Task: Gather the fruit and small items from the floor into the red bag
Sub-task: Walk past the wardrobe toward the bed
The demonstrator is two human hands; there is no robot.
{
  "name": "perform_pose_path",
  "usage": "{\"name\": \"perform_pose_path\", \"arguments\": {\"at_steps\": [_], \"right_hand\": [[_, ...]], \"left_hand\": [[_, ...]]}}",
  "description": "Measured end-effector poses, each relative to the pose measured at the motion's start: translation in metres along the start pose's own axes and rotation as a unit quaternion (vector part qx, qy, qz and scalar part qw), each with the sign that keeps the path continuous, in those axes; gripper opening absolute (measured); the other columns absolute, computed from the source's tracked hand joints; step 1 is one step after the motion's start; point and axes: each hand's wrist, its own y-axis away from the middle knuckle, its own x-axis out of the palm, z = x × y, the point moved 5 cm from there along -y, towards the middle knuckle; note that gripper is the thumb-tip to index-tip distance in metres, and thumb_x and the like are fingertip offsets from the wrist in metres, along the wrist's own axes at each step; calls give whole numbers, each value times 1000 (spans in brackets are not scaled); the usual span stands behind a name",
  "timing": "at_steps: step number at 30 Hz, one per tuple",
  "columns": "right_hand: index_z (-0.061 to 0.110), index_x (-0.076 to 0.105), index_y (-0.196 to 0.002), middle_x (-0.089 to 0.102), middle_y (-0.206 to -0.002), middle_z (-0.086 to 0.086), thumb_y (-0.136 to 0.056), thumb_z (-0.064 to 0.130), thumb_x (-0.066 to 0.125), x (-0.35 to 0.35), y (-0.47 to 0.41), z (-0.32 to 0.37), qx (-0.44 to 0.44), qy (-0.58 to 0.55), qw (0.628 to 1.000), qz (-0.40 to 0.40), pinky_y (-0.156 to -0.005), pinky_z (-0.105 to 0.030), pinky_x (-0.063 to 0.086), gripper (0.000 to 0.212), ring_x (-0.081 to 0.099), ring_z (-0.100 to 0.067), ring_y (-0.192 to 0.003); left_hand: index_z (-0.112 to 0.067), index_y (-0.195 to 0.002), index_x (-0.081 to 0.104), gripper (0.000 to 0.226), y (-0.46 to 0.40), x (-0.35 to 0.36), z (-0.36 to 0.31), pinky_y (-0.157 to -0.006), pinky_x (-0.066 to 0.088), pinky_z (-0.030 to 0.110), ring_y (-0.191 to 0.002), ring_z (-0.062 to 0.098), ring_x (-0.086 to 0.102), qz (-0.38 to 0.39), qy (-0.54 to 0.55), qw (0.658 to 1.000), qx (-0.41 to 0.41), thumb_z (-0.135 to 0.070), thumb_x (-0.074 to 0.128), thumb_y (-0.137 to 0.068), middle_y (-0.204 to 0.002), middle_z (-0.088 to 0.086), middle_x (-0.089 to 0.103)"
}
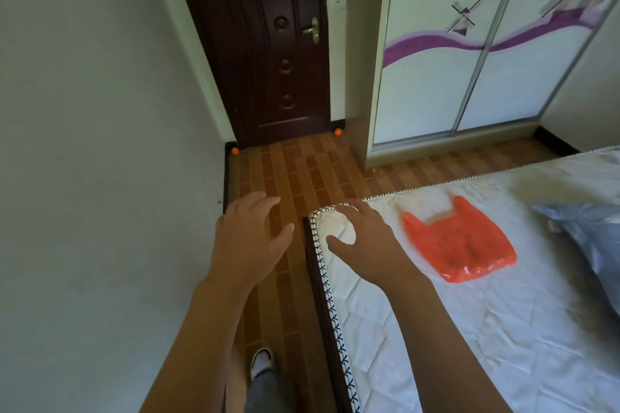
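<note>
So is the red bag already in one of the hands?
No, the red bag lies flat on the mattress, and both the left hand and right hand are empty.

Red bag [459,241] on mattress [469,329]

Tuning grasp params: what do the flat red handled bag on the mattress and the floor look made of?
Flat red handled bag: thin plastic film, apparently; it looks translucent, crinkled and glossy at its lower edge. Brown brick-patterned floor: smooth and faintly shiny, likely tile or vinyl; cannot tell which.
</note>
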Motion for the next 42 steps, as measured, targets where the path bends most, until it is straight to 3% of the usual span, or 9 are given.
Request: {"name": "perform_pose_path", "arguments": {"at_steps": [3,9,14,19,25,33,39,42], "right_hand": [[32,51,-148,39,-159,9,-85,56,60,5,-26,5,6,7,1000,-1,-115,-54,38,68,37,-18,-146],[35,51,-145,43,-154,13,-75,72,45,21,-98,28,11,18,1000,-2,-113,-53,42,80,41,-16,-143],[33,53,-145,43,-156,10,-79,67,53,42,-174,58,19,40,999,10,-114,-50,42,74,42,-18,-143],[39,52,-141,47,-149,13,-81,67,54,76,-251,85,20,46,998,26,-108,-57,46,67,46,-19,-138],[37,46,-151,32,-163,12,-85,66,54,104,-318,129,21,61,997,52,-117,-55,38,73,36,-18,-148],[29,43,-154,30,-166,5,-93,50,63,119,-366,144,11,85,995,56,-119,-57,36,68,33,-23,-151],[32,46,-151,36,-162,6,-87,62,56,123,-412,139,25,100,993,60,-116,-58,39,72,37,-23,-148],[30,46,-149,38,-160,4,-88,58,57,125,-443,139,16,104,992,69,-113,-58,41,68,41,-25,-144]], "left_hand": [[-30,-147,52,59,-27,6,16,-118,38,52,-145,20,40,-1,11,1000,4,-56,62,-95,-156,-5,47],[-32,-149,49,60,-95,10,66,-118,38,53,-147,20,37,-1,44,999,-5,-56,61,-95,-158,-6,44],[-31,-150,48,61,-164,2,125,-119,37,52,-148,20,36,0,70,997,-15,-55,61,-96,-158,-5,43],[-30,-149,49,59,-225,-7,184,-120,34,46,-147,20,37,4,88,996,-28,-52,62,-96,-158,-5,44],[-31,-150,48,59,-284,-11,239,-120,35,50,-147,20,37,6,99,994,-37,-54,61,-97,-158,-5,44],[-32,-149,48,60,-331,-13,267,-118,37,50,-146,21,38,9,92,995,-30,-56,61,-96,-158,-5,44],[-30,-149,50,59,-372,-12,279,-118,37,52,-145,22,38,4,97,995,-33,-53,62,-96,-157,-4,44],[-29,-148,51,59,-396,-6,287,-117,37,51,-144,23,39,1,93,995,-38,-52,63,-96,-157,-3,45]]}}
